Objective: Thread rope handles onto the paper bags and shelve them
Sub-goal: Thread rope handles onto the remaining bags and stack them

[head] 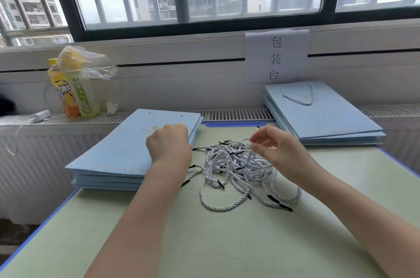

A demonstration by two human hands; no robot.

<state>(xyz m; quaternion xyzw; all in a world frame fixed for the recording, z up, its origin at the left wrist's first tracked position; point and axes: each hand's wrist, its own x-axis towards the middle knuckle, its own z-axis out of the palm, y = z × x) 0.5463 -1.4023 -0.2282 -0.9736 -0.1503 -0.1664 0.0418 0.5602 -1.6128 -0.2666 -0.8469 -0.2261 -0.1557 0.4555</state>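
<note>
A stack of flat light-blue paper bags [118,152] without handles lies on the left of the table, its top bag showing two punched holes. My left hand [169,144] rests on this stack, fingers curled over the right edge of the top bag. A tangled heap of white twisted rope handles [236,164] with black tips lies in the middle. My right hand [275,148] hovers over the heap and pinches one rope near its black tip. A second stack of blue bags [329,123] at the back right has a rope handle threaded on top.
The pale green table [204,232] has a blue rim. Two drink bottles [75,95] under a plastic bag stand on the radiator ledge at the back left, beside a white charger [41,115]. A paper sign [276,57] hangs on the sill below the barred window.
</note>
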